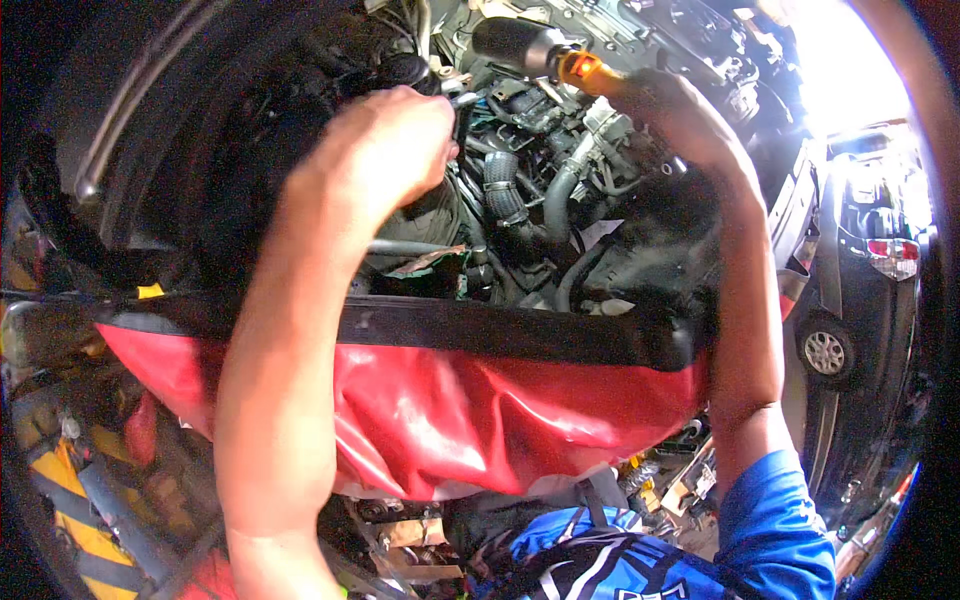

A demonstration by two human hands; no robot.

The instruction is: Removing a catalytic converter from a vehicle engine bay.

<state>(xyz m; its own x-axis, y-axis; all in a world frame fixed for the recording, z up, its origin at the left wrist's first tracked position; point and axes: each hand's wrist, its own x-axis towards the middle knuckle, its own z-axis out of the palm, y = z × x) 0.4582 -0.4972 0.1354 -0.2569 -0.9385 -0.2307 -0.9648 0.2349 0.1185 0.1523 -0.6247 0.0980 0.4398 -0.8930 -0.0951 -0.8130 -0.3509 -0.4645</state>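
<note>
Over the far part of an open car engine bay (560,190), my right hand (685,115) is wrapped round a black cylindrical device (520,45) with a metal collar and an orange neck that glows red. Its black end points left; whether it is a work light or a power tool I cannot tell. My left hand (400,140) is a closed fist at the bay's left side, next to a dark rounded part (403,70). What its fingers hold is hidden behind the hand. Between my hands lie a ribbed black hose (503,185) and a grey curved hose (562,205).
A red cover (500,410) with a black top edge drapes over the car's front, below my forearms. Yellow-and-black striped metal (75,510) stands at lower left, with clutter on the floor. At right a dark car (870,290) is parked near bright daylight.
</note>
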